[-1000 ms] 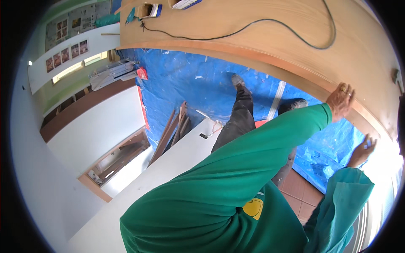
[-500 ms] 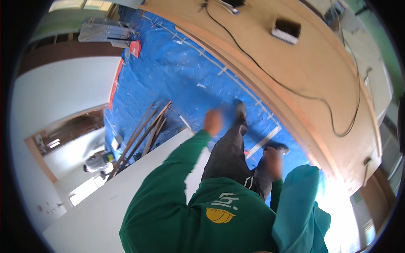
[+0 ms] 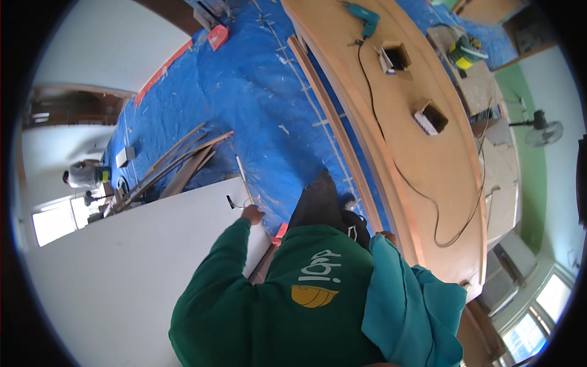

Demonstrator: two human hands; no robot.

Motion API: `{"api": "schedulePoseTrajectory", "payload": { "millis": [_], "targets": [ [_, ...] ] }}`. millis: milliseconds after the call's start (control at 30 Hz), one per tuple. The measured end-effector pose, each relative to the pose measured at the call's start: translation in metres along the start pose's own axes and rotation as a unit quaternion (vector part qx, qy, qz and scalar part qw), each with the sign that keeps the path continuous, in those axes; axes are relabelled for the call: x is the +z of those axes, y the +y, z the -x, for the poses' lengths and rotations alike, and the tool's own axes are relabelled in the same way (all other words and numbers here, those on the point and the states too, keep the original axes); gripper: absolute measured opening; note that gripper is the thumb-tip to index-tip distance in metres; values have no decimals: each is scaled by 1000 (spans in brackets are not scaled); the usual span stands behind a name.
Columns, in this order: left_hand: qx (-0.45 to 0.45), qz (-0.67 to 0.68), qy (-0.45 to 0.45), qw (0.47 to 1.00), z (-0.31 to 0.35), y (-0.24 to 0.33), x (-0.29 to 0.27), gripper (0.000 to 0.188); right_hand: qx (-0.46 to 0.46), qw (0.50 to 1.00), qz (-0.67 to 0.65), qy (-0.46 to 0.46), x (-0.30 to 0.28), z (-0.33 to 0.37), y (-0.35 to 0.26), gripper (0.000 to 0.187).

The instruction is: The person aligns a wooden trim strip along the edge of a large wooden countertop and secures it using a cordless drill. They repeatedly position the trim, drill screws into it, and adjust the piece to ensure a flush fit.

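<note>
My left hand (image 3: 252, 213) is at the far corner of the large white panel (image 3: 147, 269), its fingers curled. A small black object (image 3: 230, 202) with a thin wire-like line lies right beside it on the panel; whether the hand grips this or the panel's edge is unclear. Next to the long wooden board (image 3: 449, 183), my right hand (image 3: 389, 237) shows only in small part. A teal cloth (image 3: 413, 306) hanging over my right arm hides the rest of it, and its fingers cannot be made out.
Blue sheeting (image 3: 244, 92) covers the floor. Wood strips (image 3: 177, 162) lie at the left. The board carries a teal power drill (image 3: 365, 19), its black cord (image 3: 374, 101) and small open boxes (image 3: 431, 118). A wooden rail (image 3: 327, 110) runs alongside. Another person (image 3: 82, 174) is far left.
My view has turned, bringing the drill, fan and more of the board into sight. My left hand has moved from above the sheeting to the panel's corner. My right hand is now mostly covered.
</note>
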State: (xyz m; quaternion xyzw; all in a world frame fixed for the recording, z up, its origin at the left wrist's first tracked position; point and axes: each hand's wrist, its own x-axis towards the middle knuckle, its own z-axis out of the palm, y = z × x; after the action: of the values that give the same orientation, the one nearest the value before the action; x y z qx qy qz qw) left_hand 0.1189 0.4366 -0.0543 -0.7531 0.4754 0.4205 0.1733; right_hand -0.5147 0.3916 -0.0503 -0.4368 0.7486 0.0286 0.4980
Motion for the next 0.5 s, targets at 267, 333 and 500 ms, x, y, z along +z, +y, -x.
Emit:
{"api": "schedulePoseTrajectory", "payload": {
  "millis": [267,333,500],
  "targets": [
    [-3,265,-65,962,-18,46,52,34,-116,969,217,16,-51,-69,-17,32],
    [43,155,-44,986,-37,6,53,31,-146,976,163,16,-44,-78,-52,31],
    [-11,287,-45,957,-152,4,-12,30,-333,864,369,80,-23,-156,-70,24]
  ]
}}
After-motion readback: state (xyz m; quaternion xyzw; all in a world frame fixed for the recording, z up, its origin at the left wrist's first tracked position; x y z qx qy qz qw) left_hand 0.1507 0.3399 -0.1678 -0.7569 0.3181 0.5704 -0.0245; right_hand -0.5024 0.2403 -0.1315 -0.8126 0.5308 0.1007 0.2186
